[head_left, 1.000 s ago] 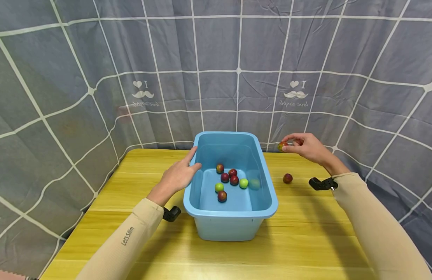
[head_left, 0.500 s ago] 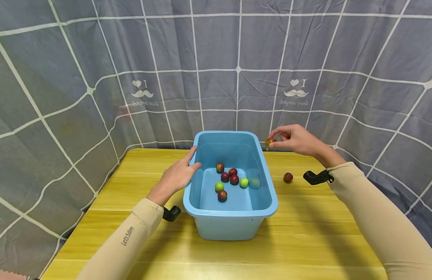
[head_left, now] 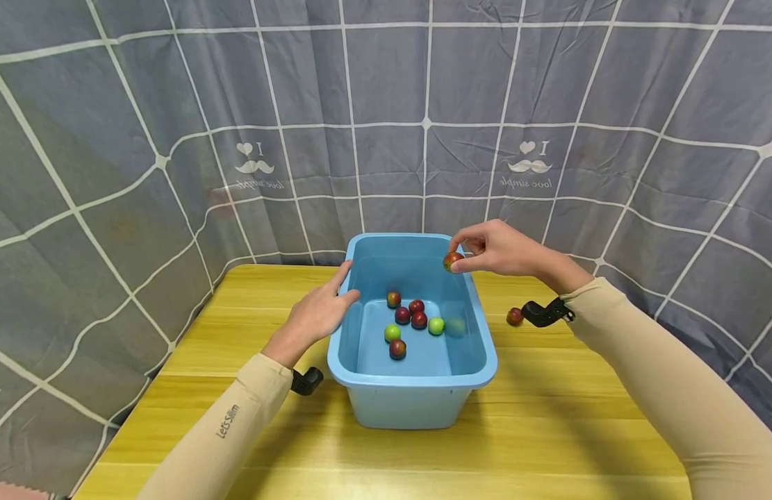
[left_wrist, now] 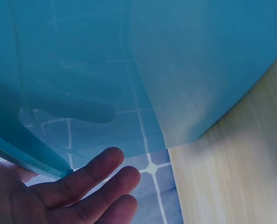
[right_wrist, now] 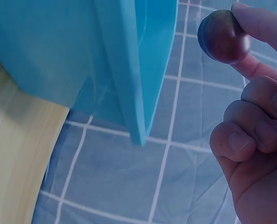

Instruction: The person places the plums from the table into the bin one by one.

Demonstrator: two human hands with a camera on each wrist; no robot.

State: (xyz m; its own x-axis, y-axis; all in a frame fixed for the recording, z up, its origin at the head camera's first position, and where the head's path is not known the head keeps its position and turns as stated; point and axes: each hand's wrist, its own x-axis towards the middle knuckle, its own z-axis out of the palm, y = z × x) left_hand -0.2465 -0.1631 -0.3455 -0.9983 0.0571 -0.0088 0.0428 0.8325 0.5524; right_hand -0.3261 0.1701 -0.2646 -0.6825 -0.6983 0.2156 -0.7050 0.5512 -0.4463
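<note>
A blue plastic tub (head_left: pixel 413 381) stands on the wooden table, holding several dark red plums (head_left: pixel 419 320) and a few green ones (head_left: pixel 436 326). My left hand (head_left: pixel 317 314) holds the tub's left rim, thumb over the top; in the left wrist view its fingers (left_wrist: pixel 101 186) lie along the outside under the rim. Between thumb and index finger, my right hand (head_left: pixel 504 248) pinches a red-and-green plum (head_left: pixel 452 262) above the tub's far right corner. The right wrist view shows that plum (right_wrist: pixel 224 37) at the fingertips, the other fingers curled.
One more dark red plum (head_left: pixel 514 317) lies on the table (head_left: pixel 548 396) right of the tub, near my right wrist's black camera mount (head_left: pixel 545 312). A grey curtain (head_left: pixel 386 83) with white grid lines hangs behind the table and along both sides.
My right hand has moved left with the pinched plum, from beyond the tub's right side to above its far right rim. My left hand has stayed in place.
</note>
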